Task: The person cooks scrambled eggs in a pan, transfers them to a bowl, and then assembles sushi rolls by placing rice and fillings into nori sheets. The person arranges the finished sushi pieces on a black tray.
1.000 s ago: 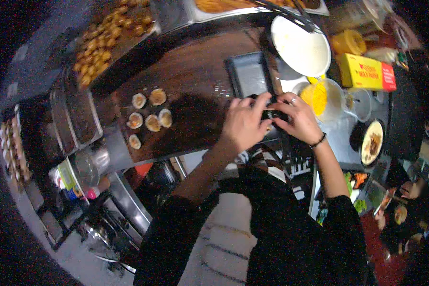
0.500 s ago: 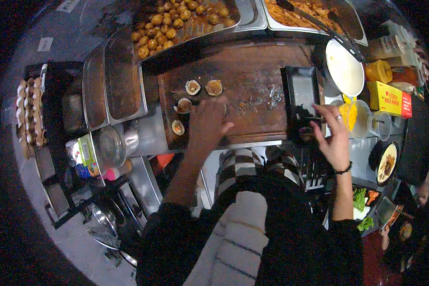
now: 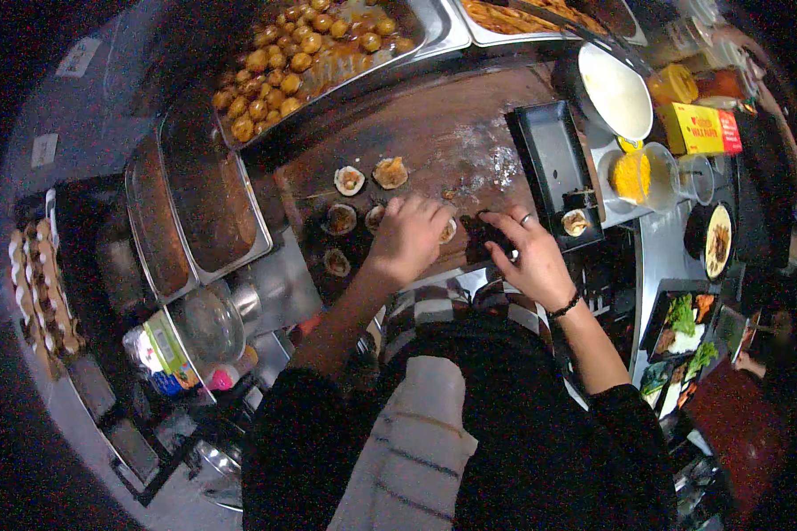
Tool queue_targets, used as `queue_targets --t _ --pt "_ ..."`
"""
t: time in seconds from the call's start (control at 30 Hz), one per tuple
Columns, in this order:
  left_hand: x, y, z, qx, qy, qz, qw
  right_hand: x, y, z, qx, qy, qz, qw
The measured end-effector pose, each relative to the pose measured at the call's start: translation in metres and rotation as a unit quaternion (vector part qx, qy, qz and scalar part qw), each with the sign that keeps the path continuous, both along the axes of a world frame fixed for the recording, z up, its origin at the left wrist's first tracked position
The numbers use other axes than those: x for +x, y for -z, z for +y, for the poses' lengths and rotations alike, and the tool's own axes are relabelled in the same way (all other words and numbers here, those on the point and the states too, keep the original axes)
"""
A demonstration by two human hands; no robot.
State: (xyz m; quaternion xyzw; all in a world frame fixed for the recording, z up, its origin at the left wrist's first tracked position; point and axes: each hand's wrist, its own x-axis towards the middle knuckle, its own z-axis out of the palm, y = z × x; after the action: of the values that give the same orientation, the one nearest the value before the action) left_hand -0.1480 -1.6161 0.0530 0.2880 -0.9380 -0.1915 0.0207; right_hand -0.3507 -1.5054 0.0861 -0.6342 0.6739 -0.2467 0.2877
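Observation:
Several round slices of filled roll with pale rims lie on the wooden board; one slice [image 3: 349, 181] and another slice [image 3: 390, 173] sit at the back. My left hand [image 3: 407, 239] is over the board with its fingers bent and bunched. At its right side shows a slice [image 3: 447, 232], partly covered, which the fingers appear to grip. Low over the board's near edge, my right hand [image 3: 533, 261] has thumb and forefinger apart, with nothing visible between them. Beside it, a black rectangular tray [image 3: 553, 146] holds one slice [image 3: 575, 223] at its near end.
Behind the board [image 3: 443, 115] stand a metal pan of small glazed brown balls [image 3: 279, 75] and a pan of orange-brown food [image 3: 522, 13]. Empty metal pans [image 3: 212, 203] are at left. A white bowl [image 3: 615, 88], a yellow box [image 3: 691, 128] and cups stand right.
My right hand has moved left from the tray to the board, uncovering the slice in the tray. My left hand has shifted right, and its fingers are more bunched. The view has turned slightly.

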Motion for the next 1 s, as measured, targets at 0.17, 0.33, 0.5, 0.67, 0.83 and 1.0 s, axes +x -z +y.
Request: queue_targets --t 0.17,0.33,0.5,0.67,0.83,1.0 --pt "0.02 0.02 0.032 0.083 -0.133 0.204 0.966 0.018 0.02 0.017 0.043 0.082 -0.059 0.994" --pt "0.022 0.029 0.045 0.212 -0.21 0.102 0.949 0.036 0.039 0.002 0.081 0.124 -0.119 0.982" --pt "0.007 0.033 0.047 0.307 -0.261 0.177 0.898 0.044 0.047 -0.009 0.105 0.147 -0.181 0.967" --pt "-0.001 0.037 0.051 0.416 -0.313 0.269 0.81 0.036 0.06 -0.002 0.123 0.179 -0.294 0.931" --pt "-0.012 0.032 0.053 0.435 -0.327 0.298 0.784 0.02 0.064 0.002 0.084 0.166 -0.253 0.949" --pt "-0.023 0.034 0.06 0.386 -0.352 0.31 0.794 0.007 0.049 -0.006 0.141 0.112 -0.287 0.941"
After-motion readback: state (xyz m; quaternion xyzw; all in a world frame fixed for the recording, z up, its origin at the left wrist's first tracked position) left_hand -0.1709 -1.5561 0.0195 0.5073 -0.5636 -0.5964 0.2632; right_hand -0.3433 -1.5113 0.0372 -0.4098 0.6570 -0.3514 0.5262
